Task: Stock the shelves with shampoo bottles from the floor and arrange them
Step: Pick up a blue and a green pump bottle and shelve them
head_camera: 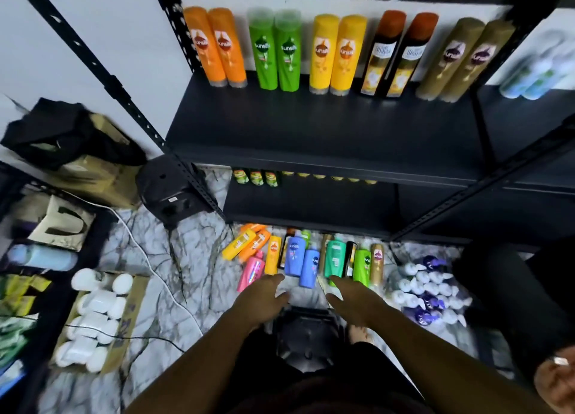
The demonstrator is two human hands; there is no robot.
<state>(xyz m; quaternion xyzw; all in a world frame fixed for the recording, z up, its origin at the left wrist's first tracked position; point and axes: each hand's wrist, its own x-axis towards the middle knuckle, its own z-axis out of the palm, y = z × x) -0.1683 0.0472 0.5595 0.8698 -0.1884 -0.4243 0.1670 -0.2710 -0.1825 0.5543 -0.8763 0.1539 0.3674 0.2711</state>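
Marble floor [193, 258] under a dark shelf [311, 127]. Bottles [298, 258] lie loose on the floor at the shelf's foot; ten stand paired on the shelf. Left hand [264, 298] and right hand [351, 298] hover near them, each grip spread, empty.

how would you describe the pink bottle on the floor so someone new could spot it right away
Start at the black metal shelf and look down at the marbled floor in front of its lowest level, where a cluster of shampoo bottles lies. The pink bottle lies at the cluster's near left edge, just beyond the left hand. It is the only pink one; its neighbours are yellow, orange and blue.
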